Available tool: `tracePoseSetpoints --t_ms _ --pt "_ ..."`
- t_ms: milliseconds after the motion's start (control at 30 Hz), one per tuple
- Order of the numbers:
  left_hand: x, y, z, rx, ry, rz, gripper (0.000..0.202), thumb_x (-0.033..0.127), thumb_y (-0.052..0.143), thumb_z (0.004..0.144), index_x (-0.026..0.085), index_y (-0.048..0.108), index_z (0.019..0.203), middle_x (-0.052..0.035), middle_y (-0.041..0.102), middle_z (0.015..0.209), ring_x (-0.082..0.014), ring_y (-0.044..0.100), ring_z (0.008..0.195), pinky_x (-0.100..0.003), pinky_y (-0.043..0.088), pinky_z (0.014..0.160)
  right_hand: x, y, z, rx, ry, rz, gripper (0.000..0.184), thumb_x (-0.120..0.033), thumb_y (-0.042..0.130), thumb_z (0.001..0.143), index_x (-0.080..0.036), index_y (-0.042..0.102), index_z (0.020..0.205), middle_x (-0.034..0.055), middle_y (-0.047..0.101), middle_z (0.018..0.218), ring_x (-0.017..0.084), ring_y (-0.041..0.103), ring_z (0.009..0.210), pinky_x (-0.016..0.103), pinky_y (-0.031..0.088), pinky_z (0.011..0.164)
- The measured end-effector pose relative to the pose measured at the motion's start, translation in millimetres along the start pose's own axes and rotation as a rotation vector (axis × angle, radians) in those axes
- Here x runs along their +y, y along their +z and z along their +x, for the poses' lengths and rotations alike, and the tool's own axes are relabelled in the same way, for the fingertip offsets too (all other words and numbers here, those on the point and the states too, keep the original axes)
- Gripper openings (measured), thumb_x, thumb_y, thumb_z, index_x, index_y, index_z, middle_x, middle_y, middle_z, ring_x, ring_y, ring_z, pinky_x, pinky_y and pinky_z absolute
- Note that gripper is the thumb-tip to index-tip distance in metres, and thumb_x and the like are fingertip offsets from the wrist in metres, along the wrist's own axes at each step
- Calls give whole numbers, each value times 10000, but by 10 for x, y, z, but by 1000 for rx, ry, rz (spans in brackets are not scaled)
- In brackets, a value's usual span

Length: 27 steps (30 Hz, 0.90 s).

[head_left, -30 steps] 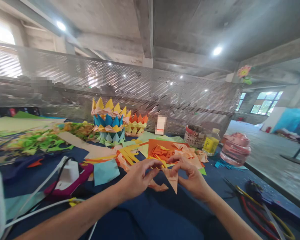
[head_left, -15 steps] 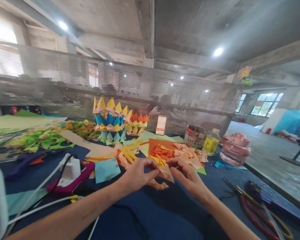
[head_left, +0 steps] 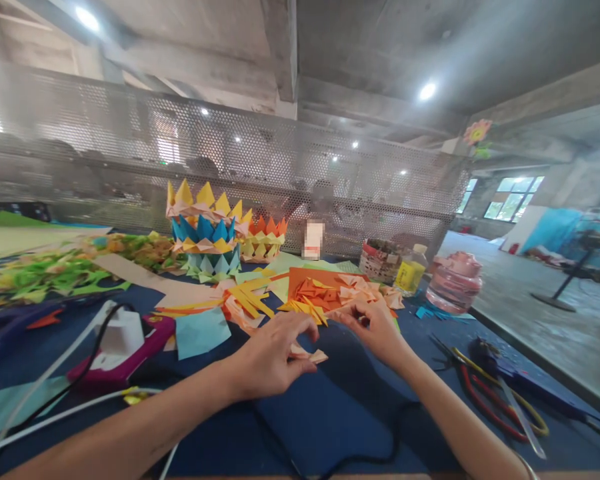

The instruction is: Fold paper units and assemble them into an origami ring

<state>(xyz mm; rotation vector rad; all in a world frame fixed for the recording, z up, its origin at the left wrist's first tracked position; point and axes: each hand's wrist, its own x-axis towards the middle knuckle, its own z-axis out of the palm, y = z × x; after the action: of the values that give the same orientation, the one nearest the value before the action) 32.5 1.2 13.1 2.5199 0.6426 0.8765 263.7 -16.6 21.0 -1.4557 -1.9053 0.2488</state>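
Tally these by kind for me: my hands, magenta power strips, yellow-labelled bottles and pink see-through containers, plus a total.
Left hand and right hand: 2
Magenta power strip: 1
Yellow-labelled bottle: 1
Pink see-through container: 1
Total: 5

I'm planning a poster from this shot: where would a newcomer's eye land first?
Probably on the spiky, bright paper crowns, standing left of centre at the back of the dark blue table. Next, perhaps, the two bare hands in the middle: the left hand with its fingers apart, the right hand by the orange and peach folded pieces. The pink bottle also stands out, near the table's right edge.
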Motion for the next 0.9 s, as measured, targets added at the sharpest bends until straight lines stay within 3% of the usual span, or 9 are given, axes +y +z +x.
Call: tracePoseSetpoints --t_ms 167,367,600,900 --pt "-23 -19 -10 -123 83 155 268 87 604 735 206 499 951 -19 608 980 -204 545 933 -318 386 827 73 51 -5 -29 12 20 189 -291 519 826 -172 539 681 -7 557 654 130 495 611 250 385 567" --pt "-137 29 12 -127 61 296 114 129 444 855 208 480 929 -22 602 850 -203 553 806 -298 388 709 24 76 -41 -108 15 77 144 -294 523 838 -170 581 792 9 629 710 138 561 641 254 426 589" --pt "-171 30 30 -105 -27 281 138 104 407 853 207 455 931 -24 614 843 -201 569 792 -289 405 691 -19 87 -58 -197 6 116 236 -381 515 861 -172 609 805 30 669 745 151 603 669 259 465 598" --pt "-203 60 36 -127 93 336 212 82 422 847 205 576 926 -30 642 883 -199 582 840 -298 401 748 59 97 -52 -245 16 79 278 -431 556 836 -160 604 797 19 641 702 141 577 634 247 434 583"
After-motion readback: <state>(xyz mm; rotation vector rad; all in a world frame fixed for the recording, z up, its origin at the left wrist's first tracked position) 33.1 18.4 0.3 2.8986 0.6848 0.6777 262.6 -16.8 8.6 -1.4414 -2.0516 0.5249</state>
